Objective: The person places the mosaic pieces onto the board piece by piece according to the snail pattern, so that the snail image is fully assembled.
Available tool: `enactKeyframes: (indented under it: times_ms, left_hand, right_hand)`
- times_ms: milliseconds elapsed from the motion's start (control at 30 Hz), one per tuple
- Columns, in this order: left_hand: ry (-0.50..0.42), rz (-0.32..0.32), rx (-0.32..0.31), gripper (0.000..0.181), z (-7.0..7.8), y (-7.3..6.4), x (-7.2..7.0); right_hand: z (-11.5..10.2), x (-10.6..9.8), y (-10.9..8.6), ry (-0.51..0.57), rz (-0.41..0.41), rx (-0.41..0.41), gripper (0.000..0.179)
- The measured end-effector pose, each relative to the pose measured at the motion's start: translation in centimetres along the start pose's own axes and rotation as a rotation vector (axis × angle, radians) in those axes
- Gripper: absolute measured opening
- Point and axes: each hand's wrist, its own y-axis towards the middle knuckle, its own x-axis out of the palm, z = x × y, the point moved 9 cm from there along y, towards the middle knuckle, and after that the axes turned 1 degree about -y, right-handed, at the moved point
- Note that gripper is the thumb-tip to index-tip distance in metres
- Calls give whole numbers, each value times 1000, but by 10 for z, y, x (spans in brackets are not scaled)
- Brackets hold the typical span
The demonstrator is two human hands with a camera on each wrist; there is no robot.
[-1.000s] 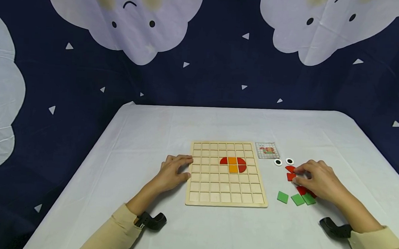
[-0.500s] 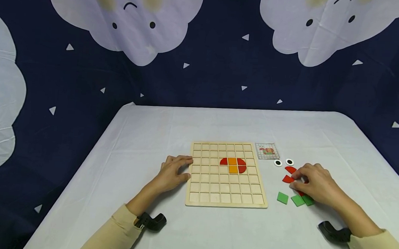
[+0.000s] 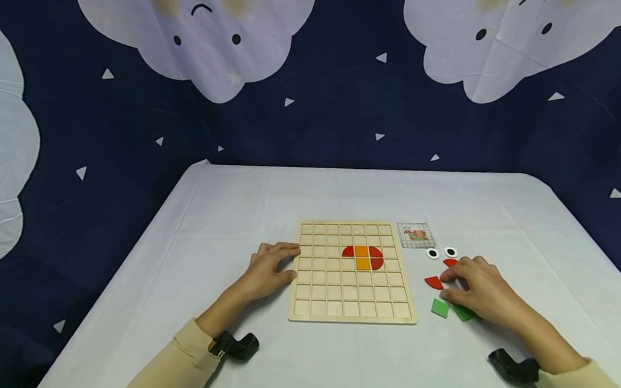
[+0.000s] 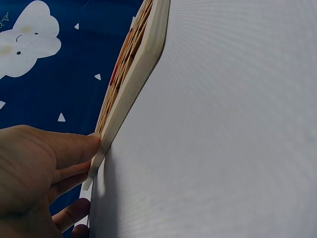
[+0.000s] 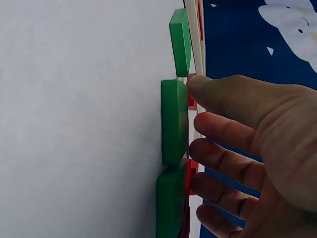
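My left hand (image 3: 270, 267) rests against the left edge of a wooden grid board (image 3: 314, 307). In the left wrist view its thumb (image 4: 77, 148) touches the board's rim. Red quarter-circle tiles (image 3: 377, 262) and orange square tiles (image 3: 362, 262) lie in the board's upper middle cells. To the right of the board, my right hand (image 3: 483, 290) is low over loose tiles, its fingertips at the right end of a red quarter-circle tile (image 3: 434, 282). Another red tile (image 3: 450, 262) lies just beyond the fingers. Green square tiles (image 3: 440, 308) (image 5: 174, 121) sit below the thumb; others are partly hidden.
A small pattern card (image 3: 416, 235) lies by the board's top right corner. Two round black-and-white eye tiles (image 3: 432, 254) are just below it. White cloth covers the table (image 3: 235, 207); a dark blue cloud-print backdrop (image 3: 336, 130) stands behind.
My right hand has moved left and slightly down, and a red quarter-circle tile has slid left toward the board with it. The left hand and board have stayed still.
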Motion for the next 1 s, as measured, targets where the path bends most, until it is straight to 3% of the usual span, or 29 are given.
enactKeyframes:
  times_ms: [467, 667, 1000]
  left_hand:
    - [13, 5, 9, 47, 1, 0, 0]
    - [18, 6, 10, 47, 1, 0, -1]
    - [2, 1, 9, 47, 1, 0, 0]
  right_hand:
    - [-6, 1, 4, -36, -3, -140, 27]
    - [-8, -1, 4, -40, 45, -198, 22]
    - [-17, -2, 10, -34, 7, -166, 20]
